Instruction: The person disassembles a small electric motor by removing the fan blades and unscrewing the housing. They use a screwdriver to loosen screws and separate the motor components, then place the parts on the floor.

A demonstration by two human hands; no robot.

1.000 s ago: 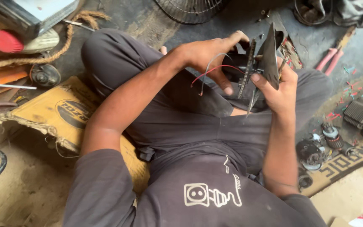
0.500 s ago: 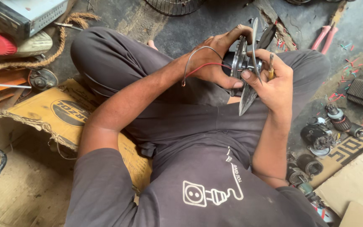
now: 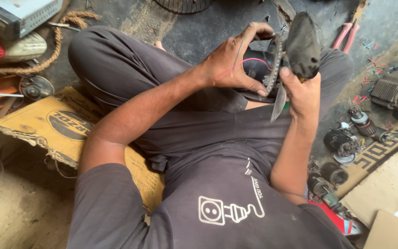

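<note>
Since 0.5 s ago: fan assembly (image 3: 295, 50) turned in the hands, dark blade now broadside at top, lower pale blade tip pointing down toward the lap. Long axis runs near vertical, slightly tilted. Held above the crossed legs, between both hands.

Right hand (image 3: 302, 92): grip clamped on the assembly from below, thumb up against the blade's dusty, rounded face. Left hand (image 3: 233, 62): grip closed on the motor body (image 3: 272, 64) just left of the blade, fingers curled over its ribbed metal edge; thin red and grey wires (image 3: 242, 62) loop across its back.

Right of the grip, on the floor: small greasy motor parts (image 3: 346, 140) on cardboard. Beyond the grip: pink-handled pliers (image 3: 346, 32).
</note>
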